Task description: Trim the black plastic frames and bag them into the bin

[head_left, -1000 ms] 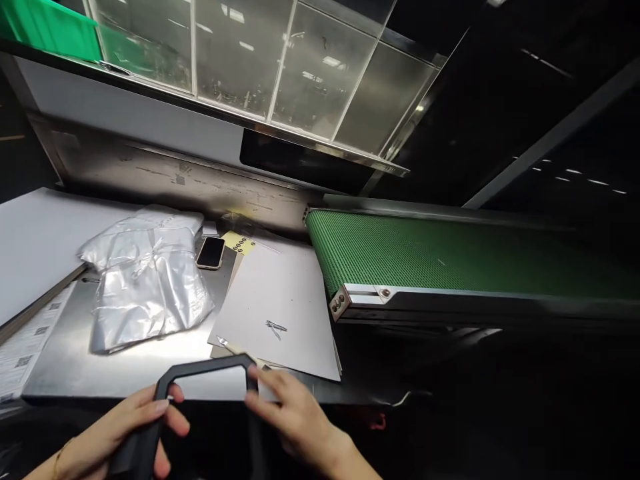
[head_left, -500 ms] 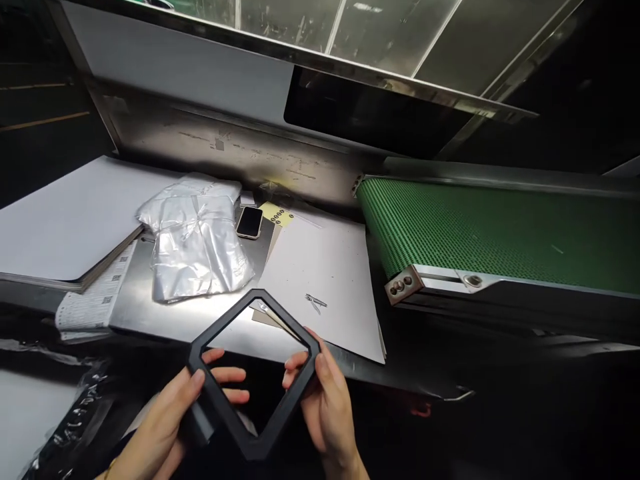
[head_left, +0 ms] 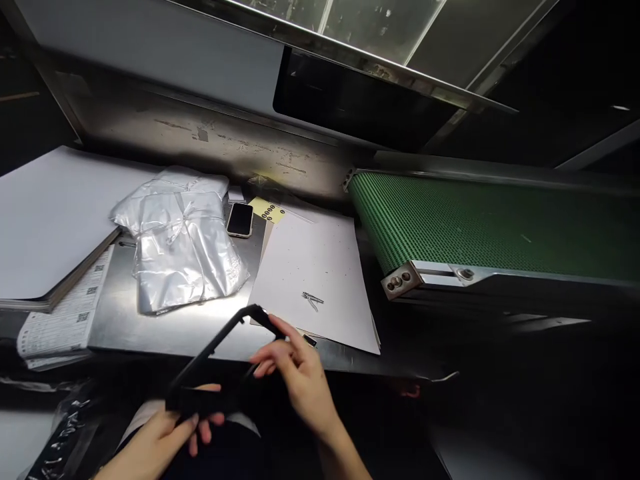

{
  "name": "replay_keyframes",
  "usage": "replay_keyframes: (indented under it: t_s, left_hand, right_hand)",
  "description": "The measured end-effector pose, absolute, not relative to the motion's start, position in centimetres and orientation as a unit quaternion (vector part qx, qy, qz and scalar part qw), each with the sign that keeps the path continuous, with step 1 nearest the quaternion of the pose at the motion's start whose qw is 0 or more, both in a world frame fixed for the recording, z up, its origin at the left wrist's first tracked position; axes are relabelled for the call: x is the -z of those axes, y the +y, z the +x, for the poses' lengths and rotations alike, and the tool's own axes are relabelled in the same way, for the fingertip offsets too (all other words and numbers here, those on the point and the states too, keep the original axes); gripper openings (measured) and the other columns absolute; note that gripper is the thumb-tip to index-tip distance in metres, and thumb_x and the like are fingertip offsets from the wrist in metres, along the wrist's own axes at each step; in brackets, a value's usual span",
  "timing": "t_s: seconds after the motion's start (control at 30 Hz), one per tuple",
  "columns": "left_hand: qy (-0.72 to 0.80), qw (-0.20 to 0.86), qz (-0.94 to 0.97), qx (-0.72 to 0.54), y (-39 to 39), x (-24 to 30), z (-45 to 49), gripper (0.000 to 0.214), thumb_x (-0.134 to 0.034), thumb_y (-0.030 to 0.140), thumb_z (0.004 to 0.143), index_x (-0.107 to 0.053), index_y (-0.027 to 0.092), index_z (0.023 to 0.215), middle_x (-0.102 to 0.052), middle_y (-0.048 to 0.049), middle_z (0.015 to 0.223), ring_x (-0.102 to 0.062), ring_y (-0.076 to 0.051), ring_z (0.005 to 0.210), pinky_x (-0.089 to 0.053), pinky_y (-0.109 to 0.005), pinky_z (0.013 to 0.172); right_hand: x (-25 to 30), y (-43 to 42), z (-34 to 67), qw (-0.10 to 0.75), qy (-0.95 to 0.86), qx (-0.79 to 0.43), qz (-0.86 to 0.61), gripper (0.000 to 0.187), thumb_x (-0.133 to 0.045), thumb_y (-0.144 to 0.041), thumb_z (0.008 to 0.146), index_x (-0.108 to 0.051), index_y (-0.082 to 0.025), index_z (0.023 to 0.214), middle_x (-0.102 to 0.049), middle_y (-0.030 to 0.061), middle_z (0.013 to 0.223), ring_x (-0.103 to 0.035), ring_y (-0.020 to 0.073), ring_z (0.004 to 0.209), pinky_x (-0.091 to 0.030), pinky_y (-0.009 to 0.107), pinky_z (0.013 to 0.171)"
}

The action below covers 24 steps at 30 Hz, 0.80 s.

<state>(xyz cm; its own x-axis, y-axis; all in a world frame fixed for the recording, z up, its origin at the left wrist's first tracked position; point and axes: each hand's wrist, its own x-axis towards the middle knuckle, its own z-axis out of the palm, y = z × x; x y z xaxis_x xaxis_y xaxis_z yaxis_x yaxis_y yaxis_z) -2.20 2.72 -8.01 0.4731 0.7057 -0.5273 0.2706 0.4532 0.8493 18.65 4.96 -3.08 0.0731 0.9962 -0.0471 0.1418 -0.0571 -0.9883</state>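
A black, roughly square frame with cut corners (head_left: 213,348) is held up in front of the table edge, tilted so that its inner side with small tabs shows. My left hand (head_left: 173,432) is closed round its lower left part, thumb in front. At its right side my right hand (head_left: 295,367) grips with bent fingers, the index finger laid along the top corner. The frame's lower part is lost against the dark background. Past the frame, nail clippers (head_left: 313,300) lie on a stack of white sheets (head_left: 310,253) with dark specks.
Clear plastic bags (head_left: 185,247) lie tied in bundles on the metal table (head_left: 120,300), beside a phone (head_left: 240,219) and a yellow label sheet (head_left: 267,208). A thick stack of white boards (head_left: 60,213) stands left, above printed papers (head_left: 65,330). A green conveyor belt (head_left: 480,227) runs along the right.
The frame has turned from nearly face-on to a steep tilt, showing its inner edge. My right hand has shifted left and up along it; my left hand has moved lower. The view has shifted slightly.
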Motion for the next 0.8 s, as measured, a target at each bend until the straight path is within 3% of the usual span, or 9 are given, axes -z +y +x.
replay_keyframes:
  t_s: [0.03,0.13,0.23,0.43,0.63,0.7,0.8]
  left_hand:
    - [0.469,0.760,0.425,-0.147,2.6,7.4,-2.0,0.037,-0.037,0.026,0.082,-0.043,0.012,0.116,-0.066,-0.0123,0.093,-0.058,-0.020,0.073,-0.047,-0.032,0.063]
    - [0.393,0.864,0.270,-0.162,2.0,6.2,-1.2,0.038,-0.049,0.026,0.076,-0.045,0.010,0.110,-0.068,-0.0116,0.086,-0.057,-0.015,0.063,-0.040,-0.025,0.053]
    - [0.368,0.870,0.246,-0.214,1.2,5.5,-0.8,0.046,-0.061,0.036,0.069,-0.047,0.012,0.106,-0.068,-0.0099,0.082,-0.056,-0.013,0.058,-0.037,-0.024,0.051]
    - [0.352,0.870,0.241,-0.246,0.2,4.2,-1.0,0.045,-0.061,0.038,0.071,-0.048,0.015,0.108,-0.068,-0.0097,0.085,-0.055,-0.013,0.061,-0.038,-0.026,0.055]
    - [0.342,0.862,0.281,-0.246,0.4,3.5,-0.6,0.043,-0.055,0.038,0.075,-0.046,0.019,0.112,-0.065,-0.0092,0.093,-0.057,-0.014,0.066,-0.040,-0.026,0.058]
    - [0.334,0.856,0.316,-0.235,0.5,3.3,-0.2,0.045,-0.053,0.039,0.076,-0.044,0.021,0.117,-0.063,-0.0086,0.097,-0.056,-0.013,0.066,-0.041,-0.027,0.059]
    - [0.325,0.848,0.356,-0.218,0.6,2.8,0.5,0.051,-0.052,0.042,0.076,-0.039,0.024,0.123,-0.061,-0.0085,0.105,-0.056,-0.013,0.066,-0.044,-0.027,0.062]
  right_hand:
    - [3.8,5.9,20.2,0.462,-0.511,-0.419,-0.592,0.029,-0.042,-0.038,0.085,-0.052,-0.019,0.104,-0.062,-0.0002,0.073,-0.060,0.0132,0.061,-0.049,0.031,0.061]
    - [7.2,8.9,25.4,0.452,-0.513,-0.257,-0.683,0.024,-0.047,-0.033,0.083,-0.053,-0.015,0.099,-0.056,0.0048,0.099,-0.055,0.0149,0.084,-0.046,0.036,0.074]
    - [10.9,10.8,29.4,0.408,-0.523,-0.157,-0.731,0.027,-0.050,-0.031,0.082,-0.051,-0.017,0.105,-0.049,0.0065,0.113,-0.050,0.0194,0.099,-0.041,0.042,0.082]
    - [14.5,11.2,31.6,0.337,-0.567,-0.098,-0.745,0.025,-0.049,-0.031,0.082,-0.053,-0.017,0.102,-0.052,0.0060,0.109,-0.052,0.0182,0.096,-0.042,0.041,0.081]
    - [9.7,7.9,29.3,0.368,-0.573,-0.091,-0.726,0.027,-0.048,-0.032,0.083,-0.052,-0.015,0.103,-0.057,0.0034,0.088,-0.055,0.0127,0.072,-0.047,0.032,0.065]
    - [6.4,5.5,27.8,0.385,-0.581,-0.095,-0.711,0.034,-0.047,-0.033,0.083,-0.047,-0.017,0.112,-0.058,0.0051,0.088,-0.055,0.0145,0.071,-0.048,0.033,0.067]
    - [1.4,1.8,25.5,0.375,-0.644,-0.129,-0.654,0.024,-0.052,-0.027,0.079,-0.055,-0.023,0.103,-0.056,0.0028,0.089,-0.055,0.0133,0.073,-0.048,0.028,0.067]
